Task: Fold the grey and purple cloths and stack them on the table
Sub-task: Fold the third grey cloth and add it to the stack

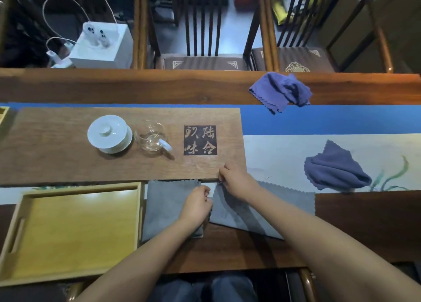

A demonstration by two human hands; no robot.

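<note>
Two grey cloths lie side by side on the table in front of me. The left grey cloth (166, 208) is folded and lies flat next to the yellow tray. The right grey cloth (268, 208) is spread out at a slant. My left hand (197, 204) pinches the near left corner of the right grey cloth, and my right hand (234, 179) pinches its far left corner. A crumpled purple cloth (335, 167) sits on the runner to the right. Another purple cloth (281, 90) lies bunched at the table's far edge.
A wooden tea board (68, 165) carries a white lidded cup (109, 134) and a glass pitcher (152, 137). A yellow wooden tray (13, 240) lies at the near left. Chairs (202, 28) and a white box (102, 48) stand beyond the table.
</note>
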